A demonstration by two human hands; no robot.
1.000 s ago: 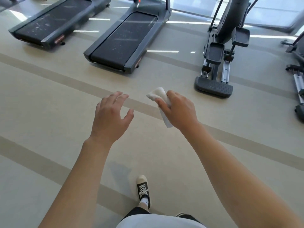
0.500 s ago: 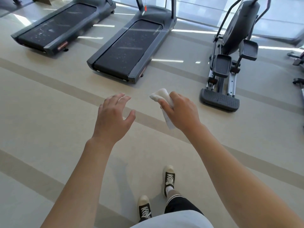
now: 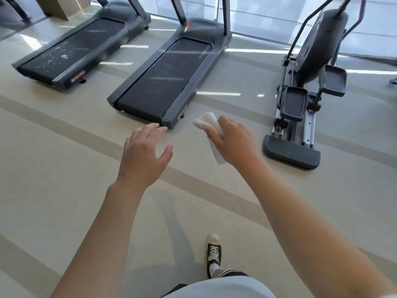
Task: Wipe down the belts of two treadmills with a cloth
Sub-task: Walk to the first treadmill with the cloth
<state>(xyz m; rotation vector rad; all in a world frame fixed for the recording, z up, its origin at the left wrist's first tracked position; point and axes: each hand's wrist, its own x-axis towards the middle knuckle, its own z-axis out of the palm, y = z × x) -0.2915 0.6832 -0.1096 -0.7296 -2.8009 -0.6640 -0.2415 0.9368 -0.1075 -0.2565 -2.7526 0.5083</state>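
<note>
At 6 o'clock, closest to me, I see the hem of a white shirt (image 3: 217, 288) and, just past it, one foot in a black canvas sneaker (image 3: 213, 251) with a cream toe cap and white laces, planted on the beige floor (image 3: 53, 168), which is crossed by darker tan stripes. Both bare forearms reach up from the bottom corners toward the centre.

My left hand (image 3: 142, 157) hangs in the air at about 10 o'clock from centre, palm down, fingers loosely spread and holding nothing. My right hand (image 3: 233, 141) sits just beside it at about 1 o'clock, fingers curled around a folded white cloth (image 3: 207, 122); one end of the cloth sticks out past the knuckles, the other trails below the palm. The cloth is off the floor and touches no machine.

Just beyond the hands, at 12 o'clock, lies the near treadmill (image 3: 171, 78), its dark belt (image 3: 161, 82) dotted with pale specks. At 10 o'clock stands the far treadmill (image 3: 71, 52), its belt (image 3: 71, 48) also flecked white. At 2 o'clock stands a grey elliptical trainer (image 3: 309, 82) with two foot pedals. Behind everything, glass panels (image 3: 268, 16) run along 12 o'clock.
</note>
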